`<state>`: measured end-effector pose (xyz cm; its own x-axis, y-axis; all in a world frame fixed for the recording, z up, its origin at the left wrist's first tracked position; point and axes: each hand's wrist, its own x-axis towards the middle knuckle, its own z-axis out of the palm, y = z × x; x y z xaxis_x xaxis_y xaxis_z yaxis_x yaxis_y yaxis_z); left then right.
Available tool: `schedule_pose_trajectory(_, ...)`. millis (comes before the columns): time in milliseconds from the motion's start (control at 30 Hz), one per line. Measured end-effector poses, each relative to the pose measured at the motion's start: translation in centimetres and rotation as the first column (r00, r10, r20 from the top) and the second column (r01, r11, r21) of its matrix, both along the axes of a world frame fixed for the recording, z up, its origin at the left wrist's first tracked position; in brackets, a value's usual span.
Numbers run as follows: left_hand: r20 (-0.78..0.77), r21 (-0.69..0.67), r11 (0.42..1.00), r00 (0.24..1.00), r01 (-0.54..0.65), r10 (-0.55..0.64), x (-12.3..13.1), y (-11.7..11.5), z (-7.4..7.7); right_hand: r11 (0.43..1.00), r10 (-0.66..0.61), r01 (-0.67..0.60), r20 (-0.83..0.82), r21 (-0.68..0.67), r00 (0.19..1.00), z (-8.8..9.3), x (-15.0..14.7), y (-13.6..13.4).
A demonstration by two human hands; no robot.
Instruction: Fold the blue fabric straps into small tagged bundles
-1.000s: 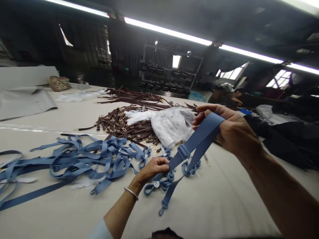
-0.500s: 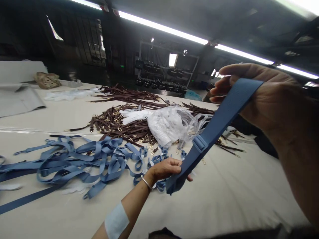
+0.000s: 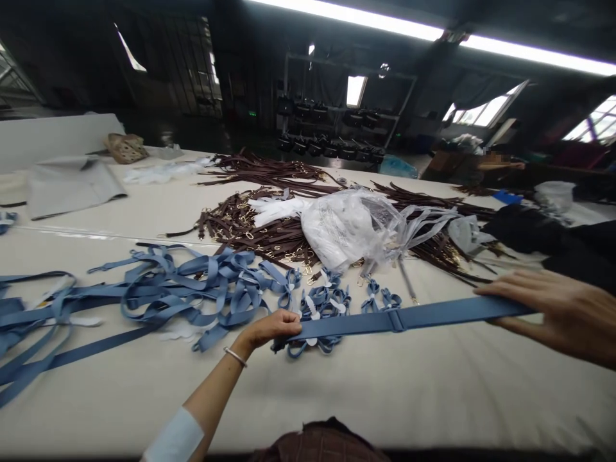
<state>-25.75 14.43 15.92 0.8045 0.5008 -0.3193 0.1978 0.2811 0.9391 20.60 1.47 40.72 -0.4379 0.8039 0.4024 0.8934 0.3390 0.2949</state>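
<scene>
Hands lowered a blue strap [image 3: 409, 316] flat onto the pale table [image 3: 433, 391], where half a second before it had been stretched up at a slant, the right hand raised high near the ceiling lights. The left hand [image 3: 269, 328], at about 6 o'clock and nearest the camera, had its fingers curled and pinched round the strap's near end, a thin bracelet [image 3: 235, 357] on the wrist; it had barely shifted. The right hand [image 3: 553, 311], now down at 3 o'clock, lay open with fingers extended, pressing the strap's far end to the tabletop. The strap ran taut between them, its slider [image 3: 395, 319] roughly midway, touching the table along its length.

Just beyond the left hand, small blue loops [image 3: 332, 300] lay bunched, and toward 9 o'clock a tangle of blue straps [image 3: 183, 289] sprawled across the surface. Farther off at 12 o'clock sat a crumpled clear plastic bag [image 3: 351, 228] against a heap of brown straps [image 3: 240, 224] with gold-coloured fittings. Dark cloth [image 3: 539, 234] lay at 2 o'clock, a grey sheet [image 3: 72, 183] at 10 o'clock. Against the back wall stood a rack of dark bags [image 3: 332, 138], with another person [image 3: 495, 163] at the table's far edge.
</scene>
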Motion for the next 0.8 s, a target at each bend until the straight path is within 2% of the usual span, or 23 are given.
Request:
schedule_pose_trajectory(67, -0.09, 0.042, 0.998, 0.995, -0.047, 0.051, -0.8, -0.1, 0.0, 0.992, 0.122, -0.119, 0.075, -0.037, 0.99, -3.0, 0.4, -0.8)
schedule_pose_trajectory(133, -0.181, 0.116, 0.991, 0.979, -0.074, 0.094, -1.1, -0.4, -0.1, 0.983, 0.167, -0.162, 0.059, -0.085, 0.984, -5.5, 0.8, -1.5)
schedule_pose_trajectory(233, -0.287, 0.227, 0.973, 0.952, -0.045, 0.111, -0.8, -1.3, -0.7, 0.978, 0.162, -0.166, -0.042, -0.127, 0.986, -9.0, 2.4, -2.4)
schedule_pose_trajectory(367, -0.34, 0.33, 0.944, 0.932, -0.005, 0.123, 1.0, -2.9, -1.4, 0.985, 0.112, -0.122, -0.079, -0.122, 0.991, -13.9, 6.5, -3.2)
schedule_pose_trajectory(500, -0.352, 0.526, 0.851, 0.907, -0.011, 0.23, 3.6, -4.7, -1.8, 0.984, 0.098, -0.109, -0.076, -0.142, 0.992, -18.4, 11.1, -4.4)
schedule_pose_trajectory(567, -0.358, 0.655, 0.754, 0.898, 0.048, 0.254, 5.0, -5.7, -2.6, 0.989, 0.036, -0.049, -0.094, -0.141, 0.995, -20.7, 13.2, -5.4)
schedule_pose_trajectory(600, -0.371, 0.724, 0.682, 0.893, 0.104, 0.257, 5.8, -6.3, -3.3, 0.99, -0.005, -0.011, -0.115, -0.137, 0.993, -22.1, 14.1, -6.0)
schedule_pose_trajectory(700, -0.409, 0.874, 0.399, 0.864, 0.279, 0.292, 8.0, -8.1, -6.4, 0.973, -0.167, 0.124, -0.222, -0.195, 0.961, -26.8, 15.8, -7.8)
schedule_pose_trajectory(733, -0.406, 0.896, 0.319, 0.859, 0.308, 0.311, 8.7, -8.8, -7.7, 0.949, -0.241, 0.172, -0.258, -0.264, 0.936, -28.4, 16.1, -8.4)
schedule_pose_trajectory(800, -0.37, 0.928, 0.177, 0.866, 0.328, 0.336, 9.8, -10.0, -9.9, 0.856, -0.412, 0.256, -0.293, -0.449, 0.863, -31.3, 16.3, -9.6)
